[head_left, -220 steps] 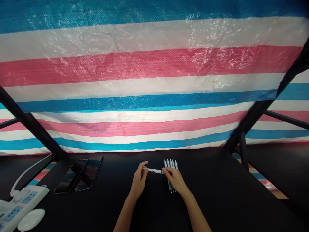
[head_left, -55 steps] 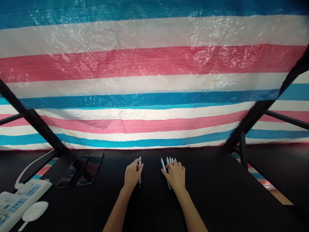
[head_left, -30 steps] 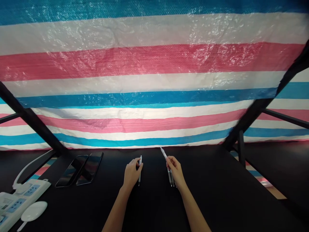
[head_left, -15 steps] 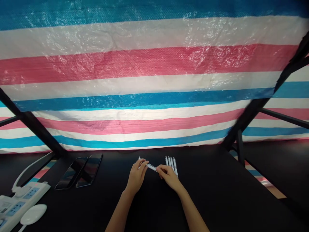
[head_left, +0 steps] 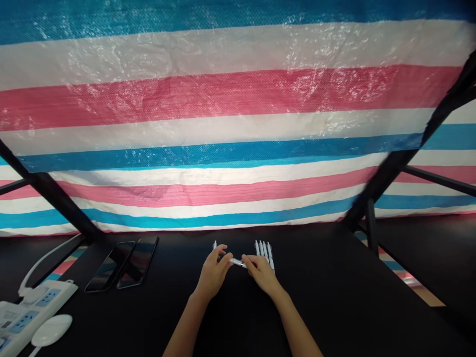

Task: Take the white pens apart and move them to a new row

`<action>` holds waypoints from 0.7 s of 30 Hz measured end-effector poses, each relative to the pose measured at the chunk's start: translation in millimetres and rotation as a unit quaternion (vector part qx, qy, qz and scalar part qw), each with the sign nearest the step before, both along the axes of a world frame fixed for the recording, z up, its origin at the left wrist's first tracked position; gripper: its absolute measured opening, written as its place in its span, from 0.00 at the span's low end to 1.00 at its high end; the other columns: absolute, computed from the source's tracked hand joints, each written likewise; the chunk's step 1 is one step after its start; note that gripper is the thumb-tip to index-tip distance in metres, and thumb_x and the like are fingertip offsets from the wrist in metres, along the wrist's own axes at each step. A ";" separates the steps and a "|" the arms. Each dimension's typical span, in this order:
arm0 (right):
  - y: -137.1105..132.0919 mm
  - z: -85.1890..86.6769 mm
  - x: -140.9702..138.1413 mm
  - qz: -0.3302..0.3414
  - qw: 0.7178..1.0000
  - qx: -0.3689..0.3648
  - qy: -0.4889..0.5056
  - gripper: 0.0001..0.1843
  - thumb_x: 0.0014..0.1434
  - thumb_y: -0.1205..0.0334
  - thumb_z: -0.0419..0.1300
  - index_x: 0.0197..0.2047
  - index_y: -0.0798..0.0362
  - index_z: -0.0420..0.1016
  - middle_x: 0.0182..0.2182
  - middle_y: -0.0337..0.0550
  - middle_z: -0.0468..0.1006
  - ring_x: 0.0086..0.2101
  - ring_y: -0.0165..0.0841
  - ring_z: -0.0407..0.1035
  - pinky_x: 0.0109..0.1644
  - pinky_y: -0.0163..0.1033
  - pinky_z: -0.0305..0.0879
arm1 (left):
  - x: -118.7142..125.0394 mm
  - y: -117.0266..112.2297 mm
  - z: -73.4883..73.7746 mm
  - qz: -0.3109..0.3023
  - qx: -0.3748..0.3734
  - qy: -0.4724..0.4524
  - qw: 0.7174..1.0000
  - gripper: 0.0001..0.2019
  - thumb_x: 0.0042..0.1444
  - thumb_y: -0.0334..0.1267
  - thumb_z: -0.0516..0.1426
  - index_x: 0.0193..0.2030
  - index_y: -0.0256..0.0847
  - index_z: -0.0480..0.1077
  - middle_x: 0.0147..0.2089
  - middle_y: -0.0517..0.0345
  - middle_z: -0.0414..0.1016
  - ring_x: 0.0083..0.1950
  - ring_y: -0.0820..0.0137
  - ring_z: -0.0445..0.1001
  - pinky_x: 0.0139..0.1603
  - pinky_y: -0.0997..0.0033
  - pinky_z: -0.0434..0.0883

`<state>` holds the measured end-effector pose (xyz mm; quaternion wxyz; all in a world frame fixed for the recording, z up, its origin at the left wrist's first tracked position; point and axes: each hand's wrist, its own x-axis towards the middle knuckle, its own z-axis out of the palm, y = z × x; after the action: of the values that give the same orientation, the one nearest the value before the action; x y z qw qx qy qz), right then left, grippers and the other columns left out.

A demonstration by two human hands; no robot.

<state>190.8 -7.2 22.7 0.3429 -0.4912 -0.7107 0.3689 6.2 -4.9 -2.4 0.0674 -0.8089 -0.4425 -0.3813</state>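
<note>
A slim white pen spans the gap between my hands, lying nearly level above the black tabletop. My left hand pinches its left end between thumb and fingers, while the fingertips of my right hand close on the right end. Both ends of the pen are covered by fingers. Just beyond my left hand, the tip of another white pen shows. Several white pens lie side by side behind my right hand, which hides their lower parts in part.
Two dark phone-like slabs rest to the left on the black table. A white power strip and a rounded white device are at the lower left. Black frame bars and a striped sheet stand behind.
My left hand has shifted slightly right and toward me, showing more of the pen behind it. The held pen has moved slightly right and down and is more level.
</note>
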 end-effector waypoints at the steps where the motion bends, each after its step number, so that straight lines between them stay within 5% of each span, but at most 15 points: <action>1: 0.1 -0.2 -0.4 -0.017 0.999 0.025 -0.025 0.30 0.63 0.44 0.43 0.21 0.53 0.72 0.14 0.37 0.66 0.19 0.30 0.61 0.24 0.33 0.48 | -0.1 -0.8 1.5 -0.001 -0.008 0.000 1.000 0.09 0.61 0.34 0.48 0.41 0.41 0.68 0.49 0.49 0.66 0.41 0.68 0.71 0.38 0.67 0.72; 10: -1.1 -9.8 -9.2 -0.064 0.959 0.148 -0.231 0.25 0.67 0.53 0.40 0.36 0.49 0.76 0.19 0.42 0.75 0.21 0.34 0.69 0.25 0.34 0.49 | 0.1 -8.1 11.7 -0.002 -0.064 -0.053 0.997 0.06 0.60 0.34 0.49 0.35 0.41 0.66 0.45 0.50 0.64 0.45 0.66 0.67 0.45 0.64 0.69; 15: -1.1 -11.5 -9.4 -0.076 0.968 0.167 -0.172 0.22 0.66 0.53 0.41 0.42 0.48 0.76 0.27 0.43 0.78 0.29 0.35 0.73 0.30 0.34 0.57 | -2.2 -7.0 9.5 0.005 -0.069 -0.084 0.994 0.07 0.60 0.34 0.49 0.33 0.41 0.66 0.44 0.51 0.64 0.46 0.65 0.66 0.46 0.63 0.67; 18: 2.2 -9.6 -1.2 -0.116 0.979 0.138 -0.100 0.21 0.64 0.50 0.43 0.43 0.48 0.75 0.35 0.44 0.78 0.37 0.38 0.72 0.36 0.36 0.61 | -7.0 -3.1 6.5 0.029 -0.075 -0.143 0.986 0.09 0.61 0.35 0.47 0.34 0.41 0.66 0.44 0.50 0.63 0.46 0.65 0.66 0.46 0.63 0.67; 21: 7.2 -9.1 8.4 -0.131 0.990 0.014 -0.045 0.28 0.63 0.44 0.40 0.28 0.50 0.74 0.18 0.39 0.70 0.22 0.34 0.66 0.26 0.36 0.56 | -10.9 1.1 5.5 0.041 -0.091 -0.200 0.975 0.10 0.61 0.37 0.46 0.33 0.41 0.66 0.43 0.51 0.64 0.46 0.65 0.67 0.47 0.64 0.67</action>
<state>199.3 0.0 13.6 0.3634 -0.5913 -0.6598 0.2882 -4.7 -3.8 3.1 -0.0805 -0.7000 -0.5125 -0.4908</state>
